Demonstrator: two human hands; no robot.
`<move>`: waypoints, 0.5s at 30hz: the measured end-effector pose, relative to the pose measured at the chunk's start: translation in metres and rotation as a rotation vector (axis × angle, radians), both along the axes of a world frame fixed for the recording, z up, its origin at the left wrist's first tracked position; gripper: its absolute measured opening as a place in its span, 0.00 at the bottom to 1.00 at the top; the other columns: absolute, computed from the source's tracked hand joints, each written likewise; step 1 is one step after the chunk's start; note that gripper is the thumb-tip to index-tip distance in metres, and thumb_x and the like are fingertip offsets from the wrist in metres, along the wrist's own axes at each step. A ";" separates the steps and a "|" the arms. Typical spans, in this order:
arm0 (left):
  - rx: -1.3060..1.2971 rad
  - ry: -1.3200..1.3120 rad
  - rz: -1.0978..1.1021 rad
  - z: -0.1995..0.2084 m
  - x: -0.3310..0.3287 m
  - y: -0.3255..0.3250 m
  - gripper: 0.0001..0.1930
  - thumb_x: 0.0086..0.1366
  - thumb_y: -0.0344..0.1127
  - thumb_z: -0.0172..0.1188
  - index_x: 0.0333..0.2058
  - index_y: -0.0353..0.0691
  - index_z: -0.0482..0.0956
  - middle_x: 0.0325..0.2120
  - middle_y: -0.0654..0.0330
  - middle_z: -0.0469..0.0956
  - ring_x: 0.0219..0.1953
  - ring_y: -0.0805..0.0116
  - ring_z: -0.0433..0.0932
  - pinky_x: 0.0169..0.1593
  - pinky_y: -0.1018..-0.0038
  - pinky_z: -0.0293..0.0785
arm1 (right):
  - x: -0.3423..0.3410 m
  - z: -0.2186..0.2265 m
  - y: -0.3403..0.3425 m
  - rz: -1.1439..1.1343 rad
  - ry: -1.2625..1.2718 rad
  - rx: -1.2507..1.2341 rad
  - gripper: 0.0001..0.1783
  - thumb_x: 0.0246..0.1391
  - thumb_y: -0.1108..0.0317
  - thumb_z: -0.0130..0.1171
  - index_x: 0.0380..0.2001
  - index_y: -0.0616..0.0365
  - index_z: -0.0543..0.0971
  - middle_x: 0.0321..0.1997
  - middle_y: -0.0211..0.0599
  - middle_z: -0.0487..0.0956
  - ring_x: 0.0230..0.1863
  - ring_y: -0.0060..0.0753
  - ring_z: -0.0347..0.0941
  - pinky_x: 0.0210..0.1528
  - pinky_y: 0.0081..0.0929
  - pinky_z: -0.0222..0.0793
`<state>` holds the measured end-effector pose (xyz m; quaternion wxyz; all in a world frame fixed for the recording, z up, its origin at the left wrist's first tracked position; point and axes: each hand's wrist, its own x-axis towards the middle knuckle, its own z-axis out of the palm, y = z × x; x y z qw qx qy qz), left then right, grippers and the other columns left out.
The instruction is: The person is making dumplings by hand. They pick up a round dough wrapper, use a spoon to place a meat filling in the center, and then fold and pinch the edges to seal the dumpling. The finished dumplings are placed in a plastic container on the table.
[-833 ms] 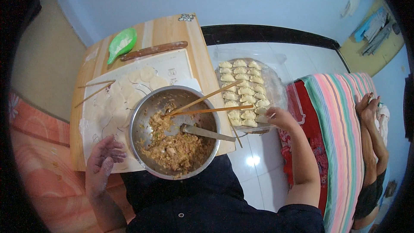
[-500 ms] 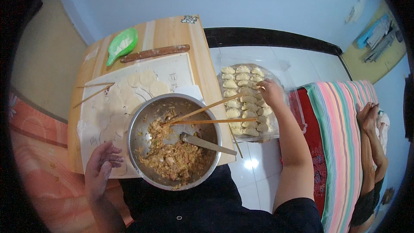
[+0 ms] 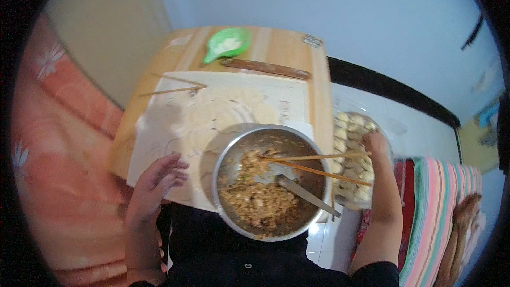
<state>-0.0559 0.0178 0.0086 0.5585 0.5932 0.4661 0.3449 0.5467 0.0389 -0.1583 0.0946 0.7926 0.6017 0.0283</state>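
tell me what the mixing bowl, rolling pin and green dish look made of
Mixing bowl: metal, probably stainless steel, from its silvery, shiny rim. Rolling pin: likely wood, from its brown, seemingly matte surface. Green dish: probably plastic, as its colour is evenly bright; blur hides its finish.

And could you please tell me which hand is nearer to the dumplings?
Right. The right hand is right at the dumplings, by their right side; the left hand is farther off, left of the bowl.
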 end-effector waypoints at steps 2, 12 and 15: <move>0.009 0.002 0.031 -0.008 -0.008 0.009 0.19 0.63 0.29 0.49 0.53 0.35 0.64 0.43 0.57 0.72 0.41 0.71 0.72 0.46 0.75 0.69 | -0.001 -0.002 -0.003 0.022 -0.020 0.030 0.06 0.41 0.68 0.57 0.25 0.55 0.80 0.37 0.41 0.76 0.45 0.46 0.69 0.47 0.38 0.65; 0.553 0.550 0.029 -0.053 -0.013 0.103 0.12 0.59 0.30 0.53 0.42 0.38 0.75 0.40 0.57 0.76 0.43 0.63 0.74 0.47 0.72 0.69 | -0.094 0.082 -0.067 0.104 0.284 0.540 0.12 0.45 0.73 0.57 0.36 0.61 0.75 0.41 0.45 0.73 0.45 0.50 0.67 0.47 0.37 0.64; 0.770 0.696 -0.109 -0.068 0.018 0.147 0.15 0.57 0.29 0.52 0.44 0.43 0.75 0.43 0.60 0.75 0.48 0.58 0.70 0.53 0.65 0.63 | -0.123 0.095 -0.103 0.081 0.357 0.642 0.11 0.46 0.75 0.57 0.36 0.62 0.74 0.40 0.45 0.73 0.45 0.50 0.67 0.48 0.36 0.63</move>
